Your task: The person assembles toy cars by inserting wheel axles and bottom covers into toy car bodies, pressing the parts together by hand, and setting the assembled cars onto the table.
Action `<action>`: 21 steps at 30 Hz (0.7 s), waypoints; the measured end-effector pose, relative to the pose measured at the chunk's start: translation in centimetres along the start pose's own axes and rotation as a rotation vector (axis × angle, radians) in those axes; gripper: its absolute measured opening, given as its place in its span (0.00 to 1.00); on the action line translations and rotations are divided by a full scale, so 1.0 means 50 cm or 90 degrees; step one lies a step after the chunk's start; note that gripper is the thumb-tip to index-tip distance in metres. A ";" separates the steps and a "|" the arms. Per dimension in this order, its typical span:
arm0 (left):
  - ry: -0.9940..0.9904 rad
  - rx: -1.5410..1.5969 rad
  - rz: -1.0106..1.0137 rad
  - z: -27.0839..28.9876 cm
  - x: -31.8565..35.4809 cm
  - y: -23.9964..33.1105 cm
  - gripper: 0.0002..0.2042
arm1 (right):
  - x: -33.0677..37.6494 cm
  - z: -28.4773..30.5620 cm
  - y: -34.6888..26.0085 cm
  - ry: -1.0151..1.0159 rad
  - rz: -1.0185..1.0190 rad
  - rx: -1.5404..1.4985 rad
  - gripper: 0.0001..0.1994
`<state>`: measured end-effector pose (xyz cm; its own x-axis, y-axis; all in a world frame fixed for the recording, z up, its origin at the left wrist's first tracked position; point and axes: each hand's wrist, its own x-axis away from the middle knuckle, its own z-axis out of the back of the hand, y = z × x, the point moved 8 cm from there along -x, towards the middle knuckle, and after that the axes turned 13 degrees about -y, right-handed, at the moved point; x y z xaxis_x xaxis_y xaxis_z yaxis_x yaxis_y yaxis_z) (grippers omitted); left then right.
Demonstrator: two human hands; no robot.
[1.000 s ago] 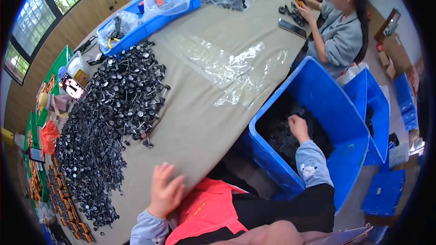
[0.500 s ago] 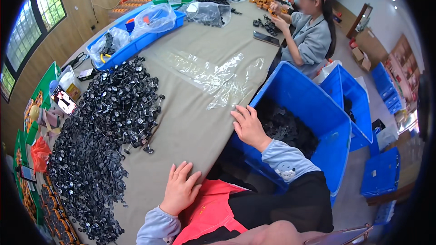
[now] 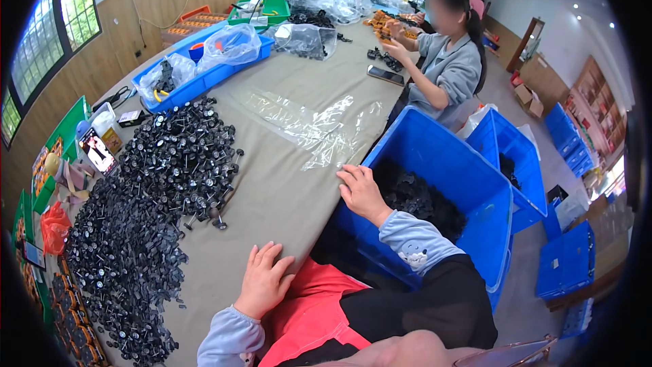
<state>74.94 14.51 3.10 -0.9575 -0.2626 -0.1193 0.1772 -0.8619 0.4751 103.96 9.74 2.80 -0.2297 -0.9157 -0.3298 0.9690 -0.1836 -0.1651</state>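
Observation:
My left hand (image 3: 265,282) lies on the near edge of the cloth-covered table (image 3: 272,190), fingers spread and holding nothing. Further right, my right hand (image 3: 363,192) rests on the table's edge beside a big blue bin (image 3: 441,136), its fingers apart and empty. Dark parts (image 3: 424,200) fill the bottom of that bin; their kind I cannot make out. A clear plastic sheet (image 3: 319,129) lies just beyond my right hand. To the left spreads a large heap of small black wheels on metal axles (image 3: 180,156), running into small black pieces (image 3: 129,251) nearer me.
A long blue tray (image 3: 210,71) with plastic bags stands at the far left. A lit phone (image 3: 97,149) leans beside the heap. Across the table a person (image 3: 445,61) handles orange parts, near a dark phone (image 3: 385,75). A second blue bin (image 3: 516,163) stands to the right.
The whole view has shifted slightly, so the scene sits a little to the left and the far end shows more. Both my hands stay where they were on the table edge.

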 end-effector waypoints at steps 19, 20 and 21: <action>-0.033 0.042 0.010 -0.004 -0.009 -0.017 0.18 | -0.168 0.178 -0.030 0.076 0.293 -0.126 0.17; -0.034 0.049 0.029 -0.004 -0.007 -0.020 0.18 | -0.201 0.173 -0.059 -0.004 0.313 -0.090 0.19; -0.034 0.048 0.025 -0.001 -0.008 -0.018 0.17 | -0.220 0.159 -0.074 -0.077 0.328 -0.047 0.22</action>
<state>75.15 15.37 2.67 -0.9613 -0.2704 -0.0536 0.1993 -0.8161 0.5424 103.61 17.64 14.42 0.2912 -0.9159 -0.2762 0.9433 0.3230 -0.0767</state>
